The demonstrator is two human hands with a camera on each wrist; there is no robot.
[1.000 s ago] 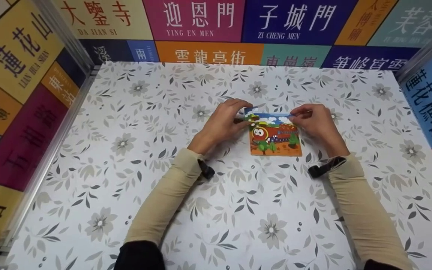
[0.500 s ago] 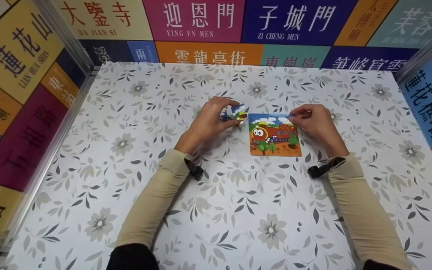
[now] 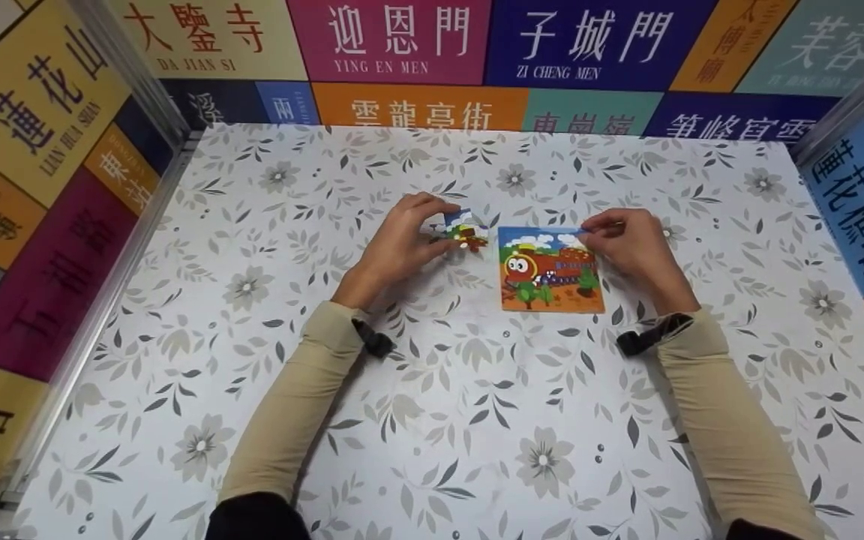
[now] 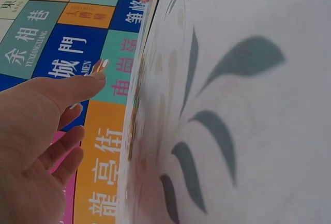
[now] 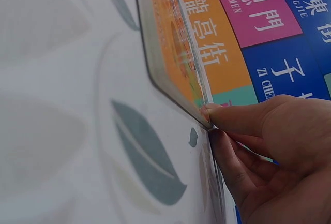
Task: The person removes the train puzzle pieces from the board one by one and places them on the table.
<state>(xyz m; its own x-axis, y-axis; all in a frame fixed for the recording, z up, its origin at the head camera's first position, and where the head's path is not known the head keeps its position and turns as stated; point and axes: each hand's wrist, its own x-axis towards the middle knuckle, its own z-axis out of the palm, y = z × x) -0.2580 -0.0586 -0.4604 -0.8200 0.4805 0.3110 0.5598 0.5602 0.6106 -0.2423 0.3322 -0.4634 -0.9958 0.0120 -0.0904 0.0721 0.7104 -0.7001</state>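
Observation:
My left hand [image 3: 398,238] pinches a puzzle piece [image 3: 465,231] showing sky, clouds and greenery, just left of a square puzzle board [image 3: 550,279]. The left wrist view shows the piece [image 4: 99,68] nearly edge-on at the thumb and fingertips of the left hand [image 4: 39,125], above the table. A red cartoon train with big eyes is pictured on the board, which lies flat. My right hand [image 3: 631,241] holds its upper right corner. Seen from the right wrist, thumb and forefinger of the right hand [image 5: 279,146] pinch the corner of the board [image 5: 173,53].
Beneath everything is a table [image 3: 537,390] covered in white cloth with grey flowers and leaves. Colourful panels [image 3: 394,41] with large characters stand along its back and both sides. Black straps circle both wrists.
My left hand has moved left, taking the puzzle piece off the board's upper left corner. The board and my right hand have stayed in place.

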